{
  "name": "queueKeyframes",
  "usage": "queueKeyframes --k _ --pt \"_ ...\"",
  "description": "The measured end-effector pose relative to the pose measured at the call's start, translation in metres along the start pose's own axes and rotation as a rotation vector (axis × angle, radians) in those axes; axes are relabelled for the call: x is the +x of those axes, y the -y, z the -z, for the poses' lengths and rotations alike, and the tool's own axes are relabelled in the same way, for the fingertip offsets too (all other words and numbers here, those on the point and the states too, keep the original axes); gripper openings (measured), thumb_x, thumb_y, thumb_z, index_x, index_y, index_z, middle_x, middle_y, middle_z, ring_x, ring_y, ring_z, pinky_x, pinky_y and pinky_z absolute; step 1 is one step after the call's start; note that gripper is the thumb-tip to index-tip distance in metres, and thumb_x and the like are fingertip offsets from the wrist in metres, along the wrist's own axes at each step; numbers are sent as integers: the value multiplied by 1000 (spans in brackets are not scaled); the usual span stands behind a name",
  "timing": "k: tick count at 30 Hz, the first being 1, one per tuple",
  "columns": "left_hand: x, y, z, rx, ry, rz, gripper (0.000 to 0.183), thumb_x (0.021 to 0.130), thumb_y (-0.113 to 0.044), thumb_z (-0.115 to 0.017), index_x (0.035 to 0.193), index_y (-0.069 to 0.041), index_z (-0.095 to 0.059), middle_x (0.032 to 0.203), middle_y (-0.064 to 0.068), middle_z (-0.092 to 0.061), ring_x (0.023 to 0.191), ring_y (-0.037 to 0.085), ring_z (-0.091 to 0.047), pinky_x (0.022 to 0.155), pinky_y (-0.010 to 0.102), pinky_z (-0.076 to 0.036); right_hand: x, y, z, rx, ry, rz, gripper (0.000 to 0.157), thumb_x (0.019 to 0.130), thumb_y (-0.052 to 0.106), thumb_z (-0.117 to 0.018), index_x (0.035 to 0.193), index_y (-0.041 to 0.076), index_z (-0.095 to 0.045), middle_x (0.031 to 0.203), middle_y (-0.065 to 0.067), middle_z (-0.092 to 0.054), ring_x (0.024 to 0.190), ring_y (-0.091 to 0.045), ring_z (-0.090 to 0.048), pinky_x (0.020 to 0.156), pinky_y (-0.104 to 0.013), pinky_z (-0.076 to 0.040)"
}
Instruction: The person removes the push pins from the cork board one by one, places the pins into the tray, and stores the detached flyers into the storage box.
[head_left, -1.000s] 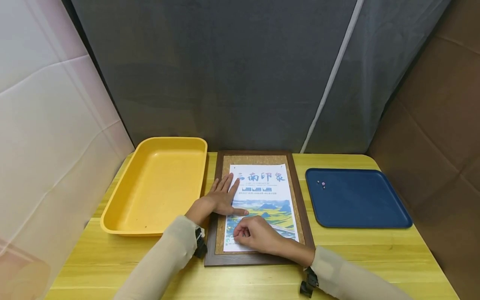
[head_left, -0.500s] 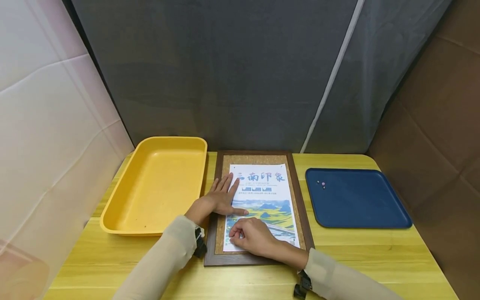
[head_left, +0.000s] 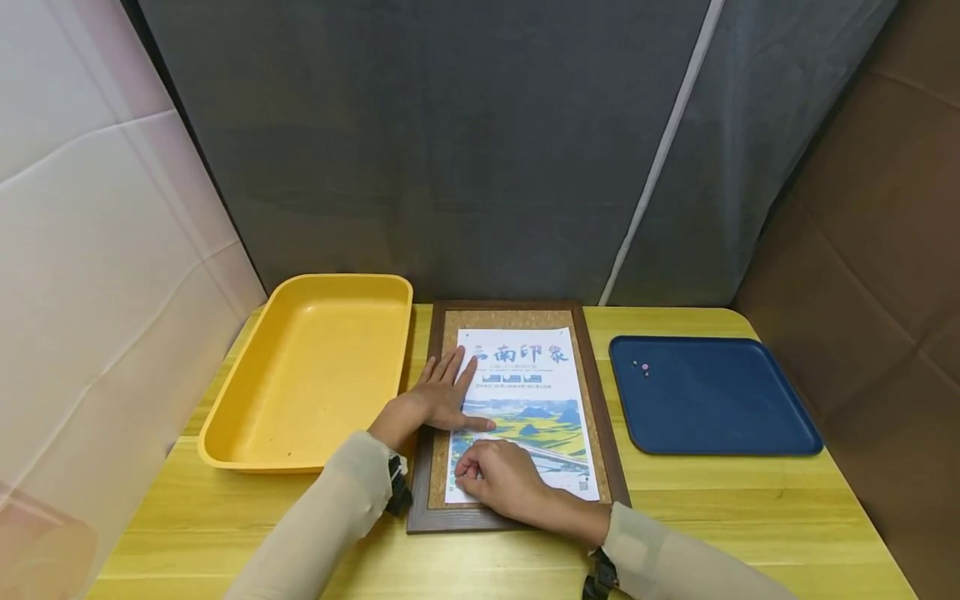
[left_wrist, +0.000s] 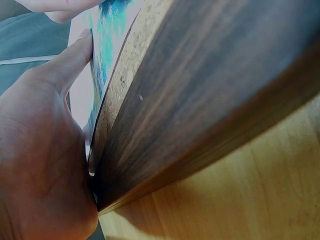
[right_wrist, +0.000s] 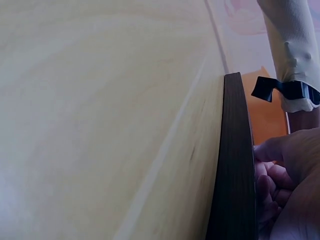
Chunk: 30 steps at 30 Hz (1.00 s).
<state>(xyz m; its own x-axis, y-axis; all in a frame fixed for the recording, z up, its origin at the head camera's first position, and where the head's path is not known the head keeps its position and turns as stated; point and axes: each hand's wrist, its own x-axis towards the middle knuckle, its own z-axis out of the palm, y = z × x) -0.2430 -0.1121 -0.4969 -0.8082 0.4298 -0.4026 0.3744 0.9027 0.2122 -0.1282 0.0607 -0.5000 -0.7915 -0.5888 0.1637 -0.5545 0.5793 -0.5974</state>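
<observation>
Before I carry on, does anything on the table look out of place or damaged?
One small oddity: a dark speck near the front of the yellow tray, standing out against the plain surface; too small to identify. The sheet looks roughly square within the frame. I see no spill or damage.

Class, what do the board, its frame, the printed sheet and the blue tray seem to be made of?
Board: cork, matte, by its tan speckled surface.
Frame: wood or wood-effect veneer, dark brown finish with streaky grain.
Printed sheet: likely matte paper, thin and flat.
Blue tray: probably smooth plastic, even in colour with rounded corners; painted metal possible.
</observation>
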Motion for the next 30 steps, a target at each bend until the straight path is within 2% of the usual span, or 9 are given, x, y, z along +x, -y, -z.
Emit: queueKeyframes --k 10,21,30 --pt "2 2 -2 3 3 -2 126 89 -83 -56 169 -15 12 173 13 26 161 35 21 128 57 13 1 3 -3 -24 -28 -12 9 84 8 -80 81 17 -79 73 11 -69 66 6 -54 61 -15 -45" --pt "6 5 -4 18 0 5 128 87 -87 -55 169 -16 12 173 13 26 161 35 20 128 56 14 3 6 -2 9 3 -83 11 83 7 -77 80 18 -77 68 14 -64 63 6 -51 59 -17 -44" --pt "5 4 -3 3 2 8 128 87 -86 -56 169 -16 12 173 13 26 161 35 21 128 56 15 5 7 0 38 35 -104 12 83 6 -75 78 18 -76 65 14 -63 60 6 -51 57 -18 -44"
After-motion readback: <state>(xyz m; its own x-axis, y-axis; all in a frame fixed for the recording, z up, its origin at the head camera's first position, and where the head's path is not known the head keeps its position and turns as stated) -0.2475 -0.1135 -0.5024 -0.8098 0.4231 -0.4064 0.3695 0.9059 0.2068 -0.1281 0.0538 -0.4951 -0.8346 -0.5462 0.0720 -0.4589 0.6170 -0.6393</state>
